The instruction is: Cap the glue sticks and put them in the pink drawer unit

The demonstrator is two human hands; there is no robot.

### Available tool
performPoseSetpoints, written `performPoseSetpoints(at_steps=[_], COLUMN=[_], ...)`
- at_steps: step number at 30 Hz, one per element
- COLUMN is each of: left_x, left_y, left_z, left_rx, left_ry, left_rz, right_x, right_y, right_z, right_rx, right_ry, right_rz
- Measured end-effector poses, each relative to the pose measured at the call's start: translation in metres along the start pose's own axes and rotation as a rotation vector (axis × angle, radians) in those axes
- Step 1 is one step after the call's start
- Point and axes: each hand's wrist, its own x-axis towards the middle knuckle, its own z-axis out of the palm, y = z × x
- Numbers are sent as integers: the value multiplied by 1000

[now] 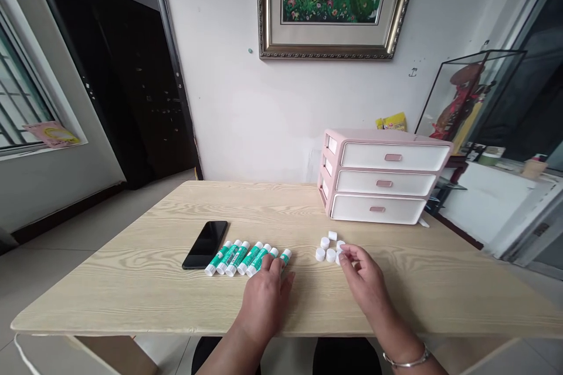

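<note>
While both forearms stretch over the near edge of the worktop (pixel 132 287), a silvery bangle (pixel 407 364) circles the right wrist. The left hand (pixel 265 293) slants forward, its back upward, fingers bent down over the right end of a row of green-and-white sticks (pixel 237 259), the thumb spread off to the right. It covers part of that end, so I cannot tell whether the fingers close on a stick. The right hand (pixel 368 281) leans in from the right, palm turned inward, thumb and forefinger nearly together at the right edge of a loose cluster of small white caps (pixel 331 255); whether they pinch one I can't make out. The caps lie on the worktop, apart from the sticks, to their right. Just beside the row's left end lies a black phone (pixel 204 243). Farther back stands a pink-framed drawer unit (pixel 384 184) with three white fronts, and on the wall (pixel 220 82) hangs a framed picture (pixel 334 0).
</note>
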Motion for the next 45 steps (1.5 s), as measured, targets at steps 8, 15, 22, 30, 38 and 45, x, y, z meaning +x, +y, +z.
performPoseSetpoints(at_steps=[8, 15, 22, 30, 38, 45], left_x=[51, 101, 101, 78, 68, 67], left_y=[-10, -19, -21, -25, -17, -19], left_z=[-48, -61, -53, -52, -45, -39], left_rx=[-1291, -1665, -1692, -1734, -1662, -1650], left_ry=[-395, -670, -817, -1160, -1449, -1406], left_rz=[-43, 119, 196, 363, 379, 310], right_x=[36, 90, 88, 58, 47, 45], right_y=[-66, -50, -33, -38, -49, -41], right_z=[62, 101, 88, 79, 85, 99], right_rx=[934, 1251, 1333, 1474, 1545, 1538], right_ry=[-620, -1065, -1297, -1605, -1793, -1821], right_rz=[353, 343, 250, 142, 211, 248])
